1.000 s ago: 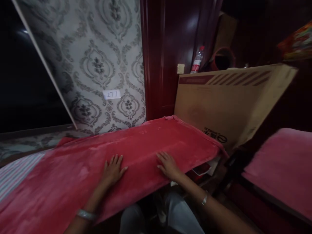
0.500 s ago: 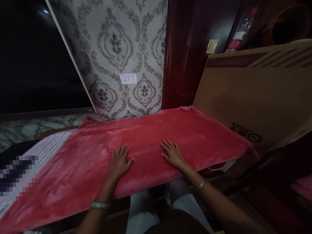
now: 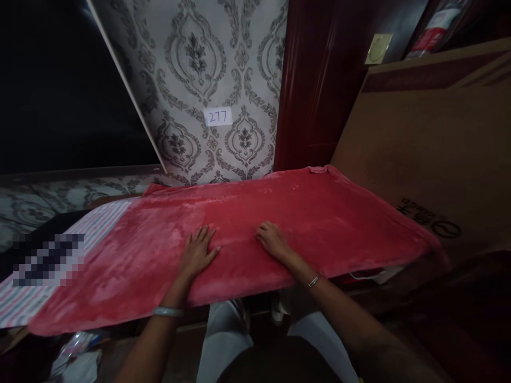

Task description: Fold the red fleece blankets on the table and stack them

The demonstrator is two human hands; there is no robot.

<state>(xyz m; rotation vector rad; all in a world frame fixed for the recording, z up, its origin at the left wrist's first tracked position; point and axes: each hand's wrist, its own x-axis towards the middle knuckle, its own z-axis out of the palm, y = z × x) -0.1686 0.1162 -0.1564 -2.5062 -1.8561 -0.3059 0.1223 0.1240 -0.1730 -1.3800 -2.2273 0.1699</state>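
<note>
1. Your right hand [image 3: 273, 241] has curled its fingers, which lay spread half a second earlier, and sits nearer your left hand [image 3: 198, 254].
2. Left hand: flat, fingers apart, resting on the red cloth [image 3: 351, 223], grasping nothing.
3. Right hand: on the same cloth; whether it pinches fabric, you cannot tell.
4. Red cloth: spread before you, between striped cloth [image 3: 104, 217] and cardboard box [image 3: 431, 127], below the patterned wall [image 3: 223, 64].

1 head-worn camera looks forward and down from above the person's legs [image 3: 227, 332]; left hand [image 3: 195, 256] and right hand [image 3: 274, 242] show close, near mid-view; the red blanket [image 3: 319, 218] spans most of the width; the patterned wall [image 3: 195, 69] faces it beyond.
</note>
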